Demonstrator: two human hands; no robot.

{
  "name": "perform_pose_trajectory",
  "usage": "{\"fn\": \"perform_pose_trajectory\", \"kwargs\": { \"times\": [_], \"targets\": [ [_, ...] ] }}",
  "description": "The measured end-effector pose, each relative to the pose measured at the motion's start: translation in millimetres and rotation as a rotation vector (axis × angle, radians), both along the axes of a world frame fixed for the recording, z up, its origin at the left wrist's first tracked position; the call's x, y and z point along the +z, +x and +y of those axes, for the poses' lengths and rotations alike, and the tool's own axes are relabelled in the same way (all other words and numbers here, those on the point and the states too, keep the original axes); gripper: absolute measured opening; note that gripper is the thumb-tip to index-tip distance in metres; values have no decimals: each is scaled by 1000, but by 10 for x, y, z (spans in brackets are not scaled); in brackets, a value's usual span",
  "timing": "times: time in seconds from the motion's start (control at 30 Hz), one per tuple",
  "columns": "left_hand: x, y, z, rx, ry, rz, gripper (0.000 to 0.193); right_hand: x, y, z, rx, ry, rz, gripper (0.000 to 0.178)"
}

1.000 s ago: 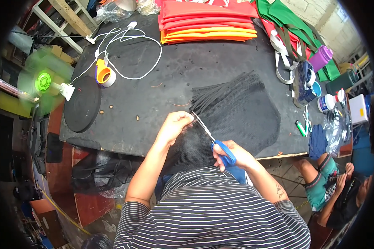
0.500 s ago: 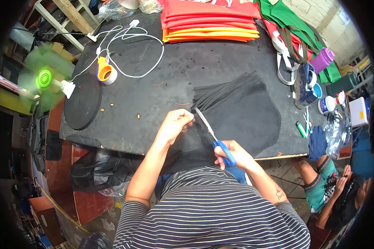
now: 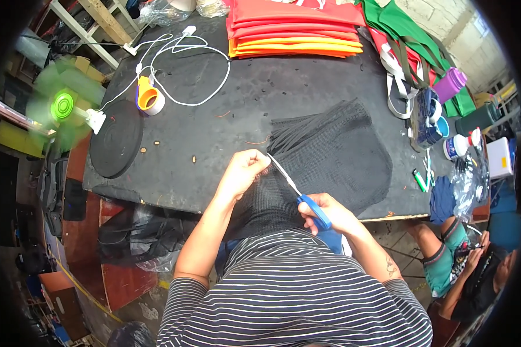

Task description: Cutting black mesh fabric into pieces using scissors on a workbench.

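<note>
Black mesh fabric lies over the table's near middle, its far left part gathered in narrow folds, and hangs toward my lap. My left hand pinches it at the left edge; what exactly sits between the fingertips is too small to make out. A reddish patch of mesh shows just under those fingers. In my right hand are scissors with blue handles. Their blades point away and to the left, over the mesh, with the tips right beside my left fingertips. The blades look nearly closed.
Red and orange folded fabric is stacked at the back. A white cable, a yellow-and-white roll holder and a coiled black strap lie left, near a spinning green fan. Bottles stand right; another person sits beyond.
The scissors' tips have shifted slightly left, closer to my left fingertips. My left hand keeps its pinch at almost the same place.
</note>
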State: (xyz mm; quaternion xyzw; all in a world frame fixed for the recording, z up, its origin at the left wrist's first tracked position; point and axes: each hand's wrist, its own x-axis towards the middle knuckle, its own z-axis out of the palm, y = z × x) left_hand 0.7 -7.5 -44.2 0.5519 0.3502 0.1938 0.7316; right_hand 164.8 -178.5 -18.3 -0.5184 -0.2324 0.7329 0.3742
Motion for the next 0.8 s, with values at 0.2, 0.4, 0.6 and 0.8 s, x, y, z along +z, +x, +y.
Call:
{"fn": "perform_pose_trajectory", "kwargs": {
  "times": [0.2, 0.4, 0.6, 0.8],
  "targets": [
    [15, -2, -11, -1, 28, 16, 11, -7, -12, 4, -27, -12, -70, 27],
    [26, -12, -27, 5, 21, 21, 11, 77, -46, 14, -12, -50, -182, 25],
    [124, -71, -36, 24, 55, -30, 11, 145, -34, 50, -25, 74, -254, 25],
    [586, -44, -101, 25, 275, -161, 7, 207, 96, 661, -214, 659, -379, 38]
  ]
}}
